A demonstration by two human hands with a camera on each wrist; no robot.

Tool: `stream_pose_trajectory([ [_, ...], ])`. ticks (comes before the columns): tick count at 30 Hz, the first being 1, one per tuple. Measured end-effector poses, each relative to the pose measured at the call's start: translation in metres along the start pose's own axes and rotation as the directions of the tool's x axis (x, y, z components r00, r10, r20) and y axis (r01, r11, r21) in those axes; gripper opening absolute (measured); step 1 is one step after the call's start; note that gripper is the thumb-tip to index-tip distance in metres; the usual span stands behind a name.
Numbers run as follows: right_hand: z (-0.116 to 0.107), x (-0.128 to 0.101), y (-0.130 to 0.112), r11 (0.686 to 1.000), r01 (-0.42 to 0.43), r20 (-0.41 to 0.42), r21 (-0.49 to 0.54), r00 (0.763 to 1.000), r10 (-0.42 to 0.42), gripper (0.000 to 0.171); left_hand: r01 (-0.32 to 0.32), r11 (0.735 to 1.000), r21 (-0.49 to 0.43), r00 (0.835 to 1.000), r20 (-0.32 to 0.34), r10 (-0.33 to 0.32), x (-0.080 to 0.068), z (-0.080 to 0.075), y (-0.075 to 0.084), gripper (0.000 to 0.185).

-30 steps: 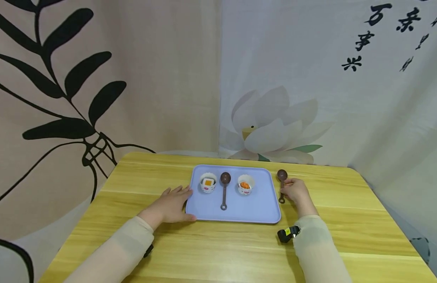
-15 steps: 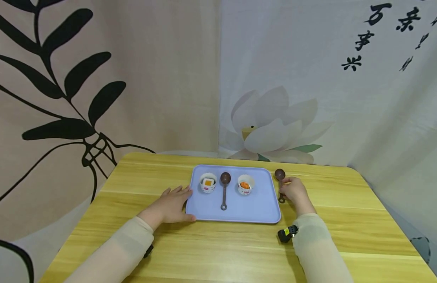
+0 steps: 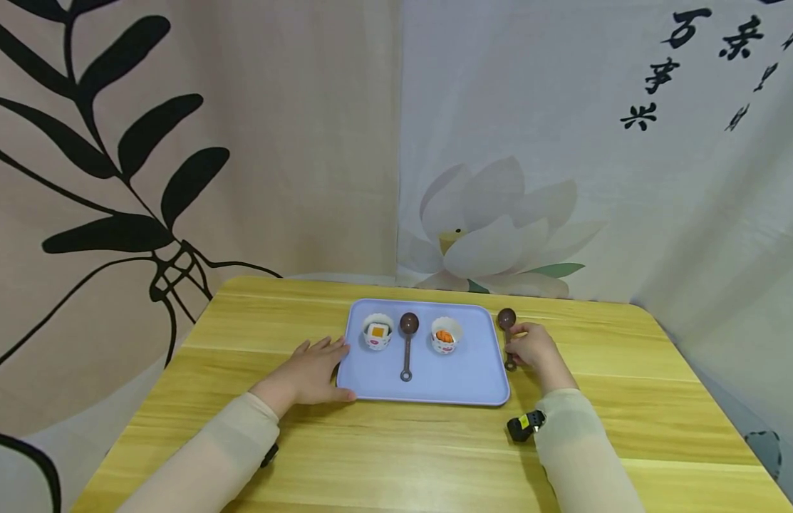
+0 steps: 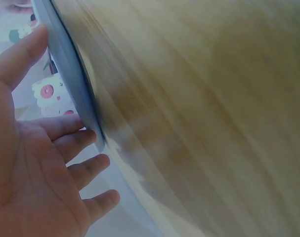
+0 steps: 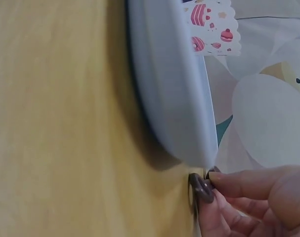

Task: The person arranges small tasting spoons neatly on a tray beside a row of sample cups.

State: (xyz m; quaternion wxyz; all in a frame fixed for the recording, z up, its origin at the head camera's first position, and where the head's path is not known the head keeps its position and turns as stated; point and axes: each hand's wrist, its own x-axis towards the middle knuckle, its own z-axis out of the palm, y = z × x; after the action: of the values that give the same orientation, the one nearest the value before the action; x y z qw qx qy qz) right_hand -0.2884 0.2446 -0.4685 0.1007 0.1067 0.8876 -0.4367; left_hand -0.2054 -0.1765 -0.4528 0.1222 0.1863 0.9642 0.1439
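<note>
My right hand (image 3: 534, 348) pinches the handle of a dark brown spoon (image 3: 506, 318) just right of the lilac tray (image 3: 460, 385), the spoon's bowl toward the back. In the right wrist view the ringed handle end (image 5: 203, 188) shows by the thumb and fingers, near the tray's corner. My left hand (image 3: 313, 374) has its fingers spread and touches the tray's left edge. A second brown spoon (image 3: 407, 342) lies on the tray between two small printed paper cups. The left cup (image 3: 377, 340) holds a white-and-orange piece; in the right cup (image 3: 444, 346) are orange bits.
The tray sits toward the back of a wooden table (image 3: 422, 456). Behind the table hangs a printed curtain (image 3: 319, 142) with leaves, a lotus and black characters. A black wrist device (image 3: 524, 425) is strapped at the right sleeve.
The spoon in my right hand has turned slightly, its bowl shifting left toward the tray. My left hand and the tray have stayed in place.
</note>
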Motion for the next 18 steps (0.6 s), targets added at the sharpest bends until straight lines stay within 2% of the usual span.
stream_pose_trajectory([
  [18,-0.0062,-0.0061,0.0059,0.994,0.023,0.051,0.111,0.998,-0.029,0.040,0.006,1.000,0.003,1.000,0.000,-0.006,0.0010,0.0028,-0.0025,0.099],
])
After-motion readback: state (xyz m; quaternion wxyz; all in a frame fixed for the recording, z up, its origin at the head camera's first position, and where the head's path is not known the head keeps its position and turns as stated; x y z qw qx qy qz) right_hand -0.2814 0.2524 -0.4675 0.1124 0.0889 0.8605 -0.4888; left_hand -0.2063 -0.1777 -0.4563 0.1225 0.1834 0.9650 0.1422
